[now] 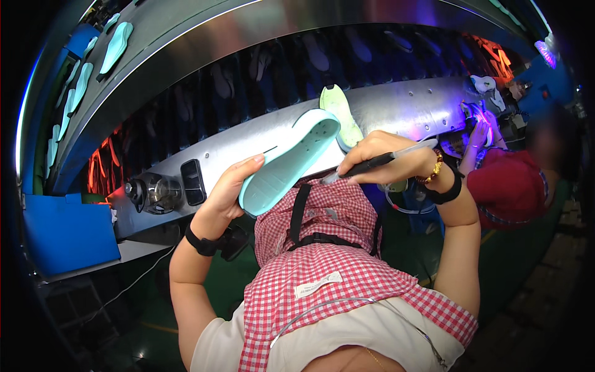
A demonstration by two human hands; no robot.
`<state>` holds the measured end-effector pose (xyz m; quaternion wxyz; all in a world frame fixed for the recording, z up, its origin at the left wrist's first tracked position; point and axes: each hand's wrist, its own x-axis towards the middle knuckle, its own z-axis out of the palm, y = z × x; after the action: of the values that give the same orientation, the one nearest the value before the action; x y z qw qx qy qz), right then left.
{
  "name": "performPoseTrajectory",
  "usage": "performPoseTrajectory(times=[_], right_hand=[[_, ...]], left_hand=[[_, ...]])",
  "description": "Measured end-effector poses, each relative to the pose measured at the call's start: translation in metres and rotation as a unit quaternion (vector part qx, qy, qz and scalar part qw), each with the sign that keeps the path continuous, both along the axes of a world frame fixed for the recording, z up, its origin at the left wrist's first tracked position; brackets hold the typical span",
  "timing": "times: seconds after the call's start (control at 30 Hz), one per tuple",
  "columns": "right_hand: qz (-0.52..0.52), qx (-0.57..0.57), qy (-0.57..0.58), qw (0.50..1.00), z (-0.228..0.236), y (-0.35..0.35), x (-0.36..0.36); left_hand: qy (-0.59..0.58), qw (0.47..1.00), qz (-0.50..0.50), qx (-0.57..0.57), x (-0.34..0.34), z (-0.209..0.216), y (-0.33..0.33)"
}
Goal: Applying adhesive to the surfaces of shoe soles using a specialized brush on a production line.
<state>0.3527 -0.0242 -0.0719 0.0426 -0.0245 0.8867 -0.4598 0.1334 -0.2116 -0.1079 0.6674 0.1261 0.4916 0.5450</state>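
A light turquoise shoe sole (pixel 288 162) is tilted up in front of me, its hollow side with raised edges showing. My left hand (pixel 227 187) is closed on the sole's left edge near one end, thumb on the rim. To the right, my right hand (pixel 389 160) grips a slim pen-like tool (pixel 372 163) with a black grip and a pale, clear-looking tail. The tool's pale tip points left and sits apart from the sole; whether it is a brush or a pen, I cannot tell. Just beyond, a pale green sole (pixel 339 111) lies on the metal ledge.
The metal ledge (pixel 396 111) carries a phone-like black device (pixel 193 182) and a dark, clear-walled jar (pixel 155 192) at left. Shoe parts hang behind it. More turquoise soles (pixel 116 47) lie on the conveyor (pixel 155 37). A person in red (pixel 508 186) works at right. A blue box (pixel 68 232) stands left.
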Motion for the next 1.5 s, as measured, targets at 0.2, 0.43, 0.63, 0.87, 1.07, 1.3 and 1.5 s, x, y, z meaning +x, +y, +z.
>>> performPoseTrajectory(times=[0.2,0.43,0.63,0.87,1.07,1.3,1.5], right_hand=[[-0.214,-0.268,0.088,0.935,-0.025,-0.029,-0.02],[-0.308,-0.308,0.15,0.887,-0.05,-0.036,-0.03],[-0.542,-0.16,0.166,0.808,-0.065,-0.013,-0.032],[-0.307,-0.241,0.165,0.906,-0.053,-0.057,-0.02],[-0.375,-0.521,0.294,0.708,-0.065,-0.033,0.01],[-0.39,-0.515,0.237,0.725,-0.089,-0.034,0.008],[-0.443,-0.601,0.227,0.625,-0.124,-0.025,0.024]], left_hand=[[-0.222,0.972,0.039,0.061,0.024,-0.016,0.023],[-0.201,0.973,0.065,0.096,0.02,-0.036,0.025],[-0.163,0.977,0.127,0.046,0.034,-0.036,0.022],[-0.158,0.973,0.151,0.079,0.012,-0.026,0.034],[-0.018,0.957,0.107,0.268,-0.026,0.085,0.054],[-0.224,0.81,0.396,0.37,-0.162,0.117,0.16],[-0.024,0.91,0.343,0.233,-0.133,0.131,0.193]])
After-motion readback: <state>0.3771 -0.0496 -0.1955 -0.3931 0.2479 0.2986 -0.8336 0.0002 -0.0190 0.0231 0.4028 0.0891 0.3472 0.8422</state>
